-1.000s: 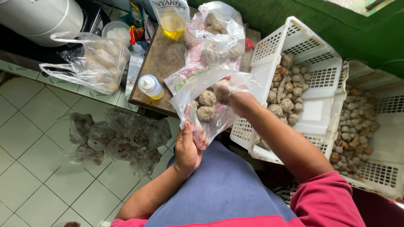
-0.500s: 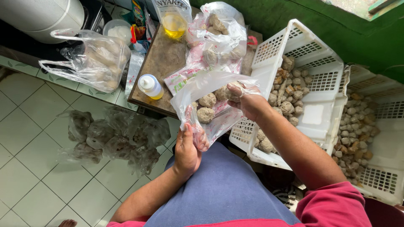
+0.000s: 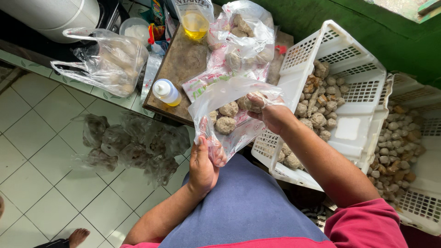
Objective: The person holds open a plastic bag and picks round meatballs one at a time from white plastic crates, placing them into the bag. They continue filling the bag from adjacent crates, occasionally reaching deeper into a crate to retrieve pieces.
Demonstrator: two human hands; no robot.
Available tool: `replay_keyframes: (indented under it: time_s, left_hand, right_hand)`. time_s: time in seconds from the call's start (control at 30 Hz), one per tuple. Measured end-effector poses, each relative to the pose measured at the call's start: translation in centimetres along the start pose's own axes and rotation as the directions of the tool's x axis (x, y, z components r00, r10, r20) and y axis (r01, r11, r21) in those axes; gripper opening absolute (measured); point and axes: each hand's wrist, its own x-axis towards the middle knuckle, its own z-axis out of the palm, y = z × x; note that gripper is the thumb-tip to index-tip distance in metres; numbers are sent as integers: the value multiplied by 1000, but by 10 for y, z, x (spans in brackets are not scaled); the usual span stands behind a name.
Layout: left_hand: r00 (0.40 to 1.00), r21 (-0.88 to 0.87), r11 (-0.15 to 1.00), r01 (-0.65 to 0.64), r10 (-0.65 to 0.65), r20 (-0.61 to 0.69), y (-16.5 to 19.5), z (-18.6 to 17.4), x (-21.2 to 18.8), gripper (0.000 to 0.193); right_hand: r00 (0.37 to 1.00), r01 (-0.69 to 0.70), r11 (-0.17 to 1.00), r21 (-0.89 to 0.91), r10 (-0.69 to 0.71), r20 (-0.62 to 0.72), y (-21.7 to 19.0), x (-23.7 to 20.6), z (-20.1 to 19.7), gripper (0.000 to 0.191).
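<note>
My left hand [image 3: 202, 166] grips the bottom edge of a clear plastic bag [image 3: 216, 98], stretched open over my lap. Inside the bag lie a few round brown-grey balls [image 3: 226, 124]. My right hand [image 3: 271, 112] is inside the bag's mouth, fingers closed on another ball [image 3: 251, 103]. Just right of that hand stands a tilted white plastic basket [image 3: 363, 126] holding several of the same balls.
A wooden board [image 3: 181, 64] holds filled bags [image 3: 243, 43], a bag of yellow oil [image 3: 195, 20] and a small squeeze bottle [image 3: 166, 92]. A white bag [image 3: 108, 59] hangs at the left. Several filled bags [image 3: 133, 144] lie on the tiled floor. A second basket [image 3: 413, 151] stands far right.
My right hand has gone from the bag to the basket and come back into the bag's mouth with a ball. My left hand keeps its hold on the bag.
</note>
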Motion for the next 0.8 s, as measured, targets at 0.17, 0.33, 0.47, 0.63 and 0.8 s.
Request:
replay_keyframes:
  time_s: [0.17,0.33,0.47,0.63,0.8]
  left_hand:
    - [998,13,999,39,-38,-58,-1,1,-2,41]
    - [999,-10,999,35,-35,-6,3,9,-4,42]
    - [1000,53,999,14,-15,22,12,17,-4,63]
    - [999,76,997,29,-31,27,18,30,-1,69]
    - [999,53,998,28,-30,37,19,35,6,67]
  right_hand:
    - [1000,9,1000,-23,-9,16,3,4,-2,44]
    - [1000,20,1000,0,-20,24,5,6,-3,44]
    - [1000,15,1000,27,-15,-4,4,3,-3,46]
    - [994,17,1000,-13,-15,107,0,6,12,45]
    - [952,170,985,4,-165,257,-10,-16,-4,40]
